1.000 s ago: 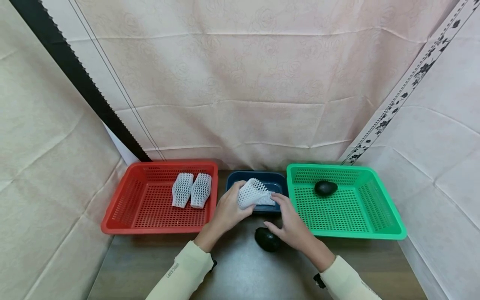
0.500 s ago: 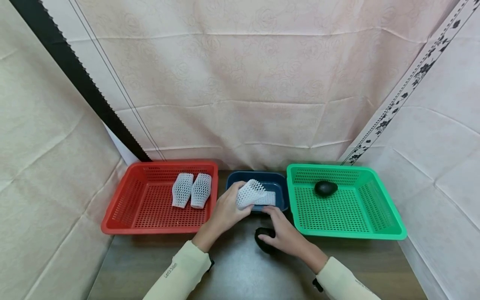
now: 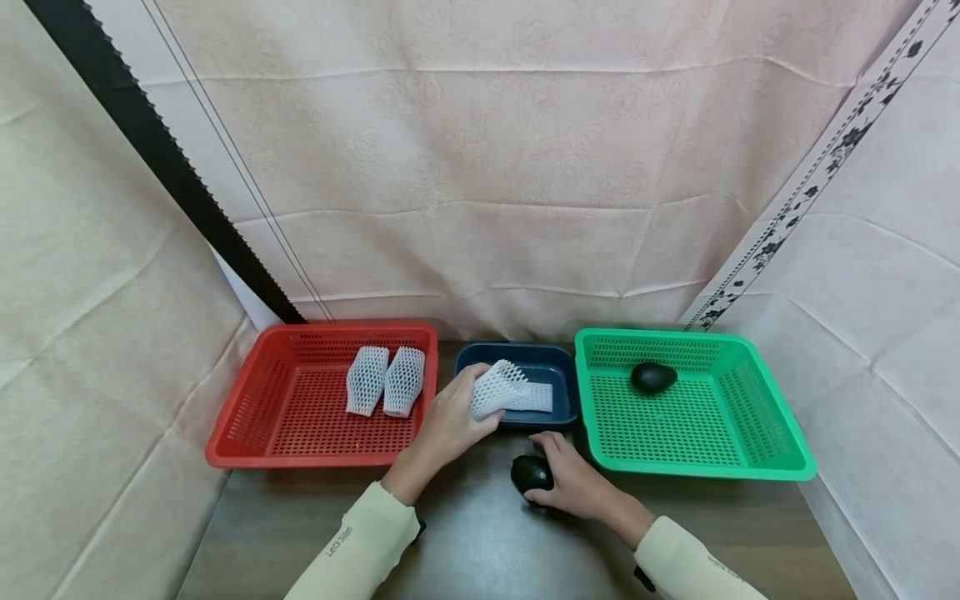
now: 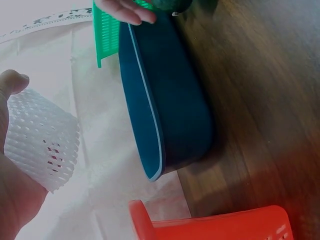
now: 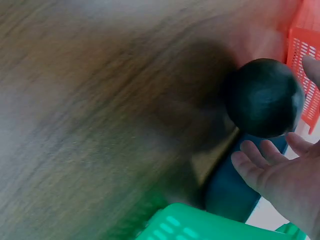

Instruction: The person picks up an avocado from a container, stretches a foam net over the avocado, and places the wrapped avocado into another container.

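My left hand [image 3: 453, 417] holds a white foam fruit net [image 3: 497, 388] over the navy tray in the head view. The net's mesh end [image 4: 47, 142] shows in the left wrist view. My right hand [image 3: 573, 481] reaches around a dark avocado [image 3: 532, 473] on the table, thumb on the near side and fingers on the far side. In the right wrist view the loosely bent fingers [image 5: 257, 162] come right up to the avocado's lower edge. Another white foam net [image 3: 534, 397] lies in the tray [image 3: 558, 358].
At the left, a red basket [image 3: 258, 454] contains two bulging white foam nets [image 3: 403, 382]. A green basket [image 3: 776, 433] at the right has one avocado [image 3: 653, 378] in it. Cloth walls [image 3: 465, 150] enclose the table [image 3: 465, 542] at the back and sides.
My right hand has drawn back from the tray's foam net toward the person and come down to the avocado on the table. The left hand still holds its net in nearly the same place.
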Action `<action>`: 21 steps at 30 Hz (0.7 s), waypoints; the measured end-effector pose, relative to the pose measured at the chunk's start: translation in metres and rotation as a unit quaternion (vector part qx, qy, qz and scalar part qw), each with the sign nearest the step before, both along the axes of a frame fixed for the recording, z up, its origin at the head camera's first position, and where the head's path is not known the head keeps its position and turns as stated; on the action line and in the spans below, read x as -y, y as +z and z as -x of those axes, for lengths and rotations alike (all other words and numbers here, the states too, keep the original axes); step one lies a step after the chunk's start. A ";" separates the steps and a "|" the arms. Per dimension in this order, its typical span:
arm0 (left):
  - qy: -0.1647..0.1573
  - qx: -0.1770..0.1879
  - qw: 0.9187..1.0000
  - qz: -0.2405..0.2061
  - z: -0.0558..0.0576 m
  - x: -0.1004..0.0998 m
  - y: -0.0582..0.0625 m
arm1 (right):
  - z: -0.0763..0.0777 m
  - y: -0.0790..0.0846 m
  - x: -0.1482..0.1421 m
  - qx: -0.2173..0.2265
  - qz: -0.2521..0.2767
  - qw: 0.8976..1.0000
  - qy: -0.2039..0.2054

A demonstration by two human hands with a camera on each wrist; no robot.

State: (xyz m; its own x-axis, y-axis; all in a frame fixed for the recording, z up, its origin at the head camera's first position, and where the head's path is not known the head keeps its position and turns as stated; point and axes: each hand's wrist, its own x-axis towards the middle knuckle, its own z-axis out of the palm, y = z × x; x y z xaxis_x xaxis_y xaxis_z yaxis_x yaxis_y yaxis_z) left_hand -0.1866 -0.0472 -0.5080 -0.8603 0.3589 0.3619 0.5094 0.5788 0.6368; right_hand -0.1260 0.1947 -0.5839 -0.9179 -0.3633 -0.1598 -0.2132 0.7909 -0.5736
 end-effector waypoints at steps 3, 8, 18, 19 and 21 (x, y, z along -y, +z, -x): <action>0.003 0.006 1.000 0.003 0.000 0.001 -0.001 | -0.002 -0.002 -0.002 0.015 -0.005 1.000 -0.005; 0.006 0.009 1.000 0.002 0.001 0.004 -0.003 | -0.003 -0.008 -0.005 0.036 -0.019 0.999 -0.022; 0.012 0.012 1.000 0.000 0.001 0.006 -0.005 | 0.000 -0.009 -0.008 0.047 0.002 0.999 -0.011; 0.012 0.014 1.000 0.000 0.001 0.006 -0.005 | 0.000 -0.009 -0.009 0.048 0.002 0.999 -0.008; 0.014 0.018 1.000 0.001 0.001 0.006 -0.005 | 0.000 -0.007 -0.010 0.047 0.006 0.999 -0.002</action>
State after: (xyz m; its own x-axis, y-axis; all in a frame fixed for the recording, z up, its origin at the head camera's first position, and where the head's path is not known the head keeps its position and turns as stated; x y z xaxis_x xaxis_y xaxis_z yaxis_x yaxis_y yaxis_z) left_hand -0.1874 -0.0529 -0.5127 -0.8821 0.3360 0.3301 0.4704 0.5939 0.6527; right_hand -0.1259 0.2045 -0.5909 -0.9000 -0.3625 -0.2419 -0.1547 0.7846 -0.6003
